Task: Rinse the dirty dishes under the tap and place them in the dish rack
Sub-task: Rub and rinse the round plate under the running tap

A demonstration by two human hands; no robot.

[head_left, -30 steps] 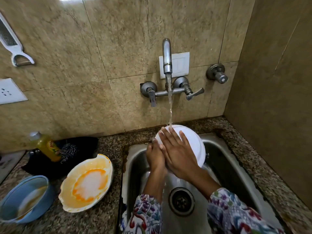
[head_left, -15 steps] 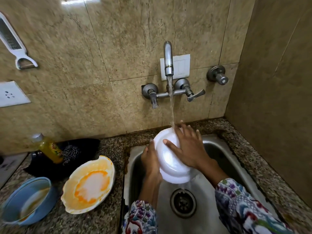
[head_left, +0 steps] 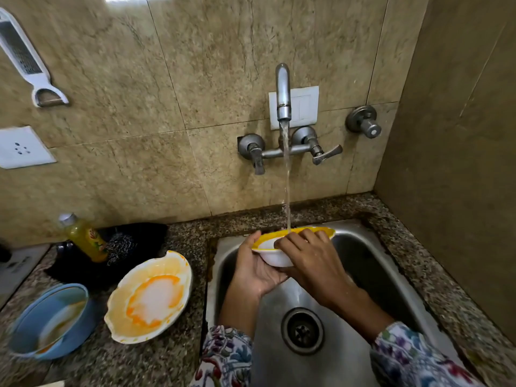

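Left hand point(head_left: 258, 270) cradles the bowl point(head_left: 290, 244) from beneath, rim up under the stream; right hand point(head_left: 312, 255) grips its near rim.

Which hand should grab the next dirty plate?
Probably the left hand: the stained plate sits on the counter to its side, while the right hand is farther, rubbing the bowl.
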